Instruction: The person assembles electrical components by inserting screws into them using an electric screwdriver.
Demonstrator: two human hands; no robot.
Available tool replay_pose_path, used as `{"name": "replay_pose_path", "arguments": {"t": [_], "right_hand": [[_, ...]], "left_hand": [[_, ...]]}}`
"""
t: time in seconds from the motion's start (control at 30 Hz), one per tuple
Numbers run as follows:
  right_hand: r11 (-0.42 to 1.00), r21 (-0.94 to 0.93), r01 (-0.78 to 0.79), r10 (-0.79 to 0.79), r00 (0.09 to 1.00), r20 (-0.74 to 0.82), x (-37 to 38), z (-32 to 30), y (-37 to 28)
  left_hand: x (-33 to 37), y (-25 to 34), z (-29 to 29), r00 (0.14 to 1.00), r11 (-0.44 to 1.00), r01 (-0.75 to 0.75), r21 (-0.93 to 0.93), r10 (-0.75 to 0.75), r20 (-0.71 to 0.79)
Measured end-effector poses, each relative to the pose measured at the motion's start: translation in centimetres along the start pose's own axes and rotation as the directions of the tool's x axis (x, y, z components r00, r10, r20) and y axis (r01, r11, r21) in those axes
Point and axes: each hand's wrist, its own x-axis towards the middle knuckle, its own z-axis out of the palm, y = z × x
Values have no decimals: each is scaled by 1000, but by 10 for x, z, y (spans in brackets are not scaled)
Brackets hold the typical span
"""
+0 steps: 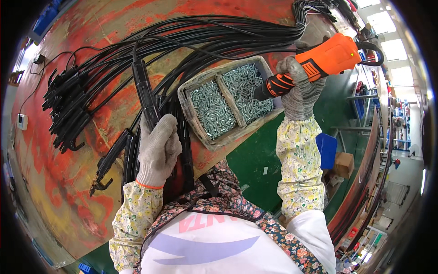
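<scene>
My left hand [159, 148], in a white knit glove, is closed around the lower end of a long black plastic housing [145, 89] with a black cable leaving its top. My right hand [299, 89], in a grey glove, grips an orange and black power screwdriver [328, 57]. The tool's dark nose points left and down over the right compartment of a divided bin [246, 134]. Small silvery screws [212, 107] fill both compartments. Whether a screw sits on the tool's tip cannot be seen. More black housings [112, 153] lie beside and under my left hand.
A bundle of black cables [219, 34] runs across the red-stained table [102, 27], ending in a pile of black housings [68, 112] at the left. Right of the table edge are a green floor [255, 160], a blue bin [326, 150] and a cardboard box [343, 164].
</scene>
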Motion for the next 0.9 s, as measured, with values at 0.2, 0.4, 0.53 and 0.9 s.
{"name": "replay_pose_path", "arguments": {"t": [0.2, 0.4, 0.53, 0.9], "right_hand": [[1000, -6, -4, 4, 996, -86, 1, -10, 14], [993, 84, 79, -71, 994, -89, -1, 0, 18], [989, 131, 73, -60, 993, -101, -2, 7, 22], [971, 175, 160, -153, 987, -55, 4, 0, 10]], "left_hand": [[0, 2, 1, 999, 999, 45, 25, -45, -6], [-2, 1, 5, 1000, 999, 16, 34, -16, -2], [-1, 0, 4, 1000, 999, -20, 46, 19, 11], [1, 2, 6, 1000, 998, -2, 63, 2, -7]]}}
